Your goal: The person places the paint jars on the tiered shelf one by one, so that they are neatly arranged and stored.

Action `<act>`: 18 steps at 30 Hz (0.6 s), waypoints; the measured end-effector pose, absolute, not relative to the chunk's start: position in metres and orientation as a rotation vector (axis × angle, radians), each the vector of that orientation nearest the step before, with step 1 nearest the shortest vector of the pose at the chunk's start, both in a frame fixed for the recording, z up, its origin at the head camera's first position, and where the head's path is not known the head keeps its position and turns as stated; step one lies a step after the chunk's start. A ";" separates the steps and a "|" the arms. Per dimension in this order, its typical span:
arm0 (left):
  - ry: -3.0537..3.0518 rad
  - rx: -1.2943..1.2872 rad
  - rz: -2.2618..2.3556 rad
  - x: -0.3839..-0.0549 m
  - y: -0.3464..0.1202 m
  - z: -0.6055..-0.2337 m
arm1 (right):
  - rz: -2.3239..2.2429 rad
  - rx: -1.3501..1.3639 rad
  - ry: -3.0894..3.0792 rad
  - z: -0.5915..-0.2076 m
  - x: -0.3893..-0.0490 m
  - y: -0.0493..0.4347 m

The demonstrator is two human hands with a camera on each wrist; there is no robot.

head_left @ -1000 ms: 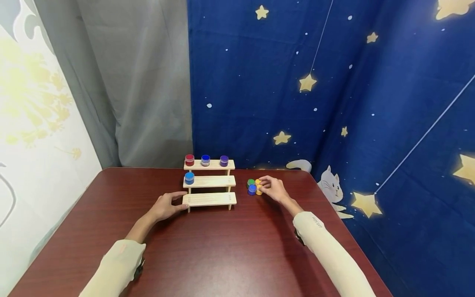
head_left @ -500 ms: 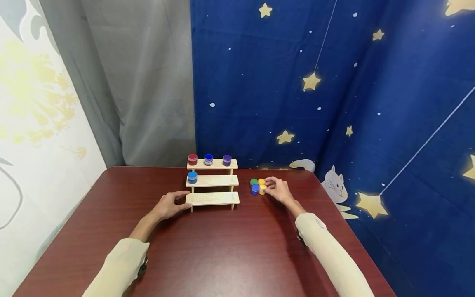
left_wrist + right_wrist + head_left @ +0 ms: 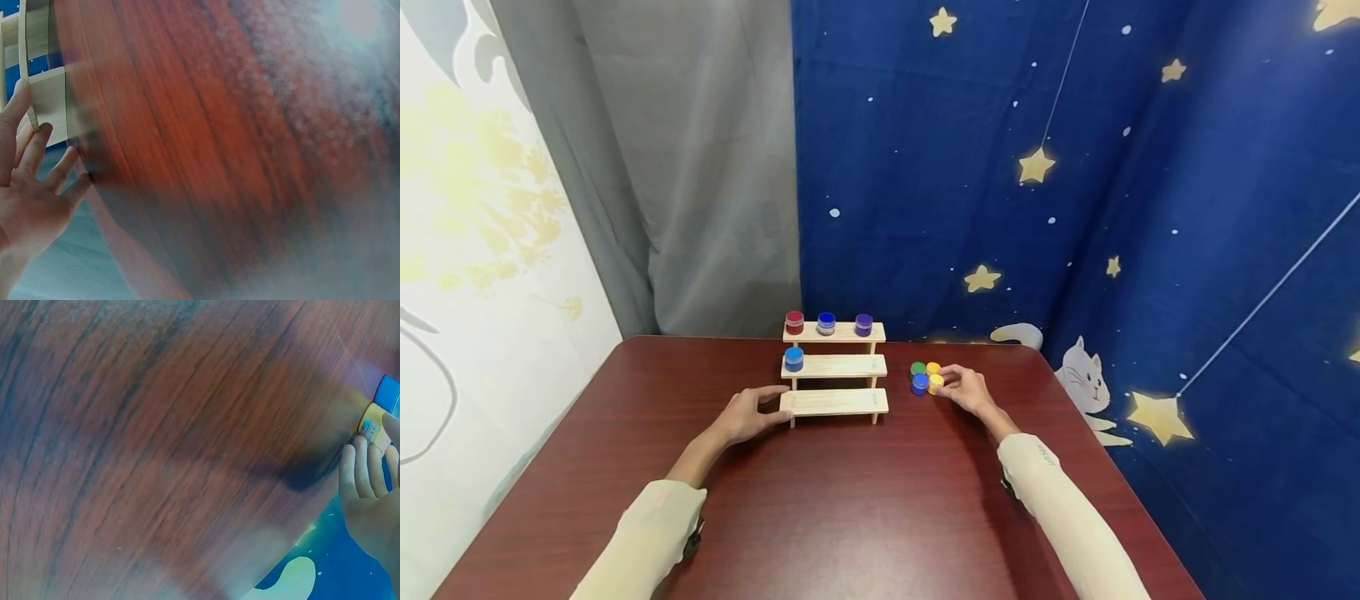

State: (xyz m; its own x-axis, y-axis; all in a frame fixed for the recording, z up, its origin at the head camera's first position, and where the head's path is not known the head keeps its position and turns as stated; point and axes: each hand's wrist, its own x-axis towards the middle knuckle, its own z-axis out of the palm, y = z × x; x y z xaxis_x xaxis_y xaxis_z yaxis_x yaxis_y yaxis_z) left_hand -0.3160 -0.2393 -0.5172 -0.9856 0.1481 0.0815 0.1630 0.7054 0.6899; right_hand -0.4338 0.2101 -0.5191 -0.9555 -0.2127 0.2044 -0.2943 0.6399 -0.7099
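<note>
My left hand [image 3: 747, 417] grips the left end of the lowest step of a three-step wooden display rack [image 3: 838, 403], thumb and fingers on either side of the board. On the top step stand a red paint jar [image 3: 794, 323], a blue one [image 3: 827, 324] and a purple one [image 3: 864, 325]. A light blue jar [image 3: 793, 360] sits at the left of the middle step. To the right of the rack, my right hand [image 3: 970, 392] pinches the front yellow jar [image 3: 371, 419] between thumb and fingers. Beside it cluster a green jar [image 3: 917, 369], another yellow jar [image 3: 933, 367] and a blue jar [image 3: 920, 384].
The dark red wooden table [image 3: 850, 500] ends just behind the rack and jars. Beyond its back edge hang a grey curtain [image 3: 722, 208] and a blue star-patterned curtain [image 3: 910, 208]. A white patterned cloth [image 3: 490, 333] hangs on the left.
The head view has shifted slightly, moving everything rightward in frame. My right fingers have drawn back a little from over the yellow jars, showing more of both. The left hand keeps its hold.
</note>
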 end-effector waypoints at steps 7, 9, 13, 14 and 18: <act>-2.881 -0.258 -1.165 -0.318 -0.239 -0.518 | 1.240 0.403 -2.754 -0.520 -0.435 0.210; -2.884 -0.253 -1.165 -0.318 -0.238 -0.518 | 1.241 0.389 -2.762 -0.520 -0.434 0.211; -2.890 -0.246 -1.167 -0.317 -0.238 -0.517 | 1.242 0.389 -2.768 -0.522 -0.433 0.212; -2.890 -0.243 -1.170 -0.316 -0.238 -0.517 | 1.244 0.396 -2.765 -0.522 -0.432 0.212; -2.891 -0.250 -1.171 -0.315 -0.238 -0.517 | 1.232 0.408 -2.768 -0.522 -0.430 0.213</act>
State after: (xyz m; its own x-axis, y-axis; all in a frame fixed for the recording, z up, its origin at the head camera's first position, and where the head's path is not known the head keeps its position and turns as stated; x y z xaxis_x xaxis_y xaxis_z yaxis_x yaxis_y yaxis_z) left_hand -0.3155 -0.2380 -0.5172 -0.9872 0.1429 0.0713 0.1522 0.7070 0.6906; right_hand -0.4299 0.2130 -0.5223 -0.9609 -0.2072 0.1835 -0.2750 0.6401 -0.7173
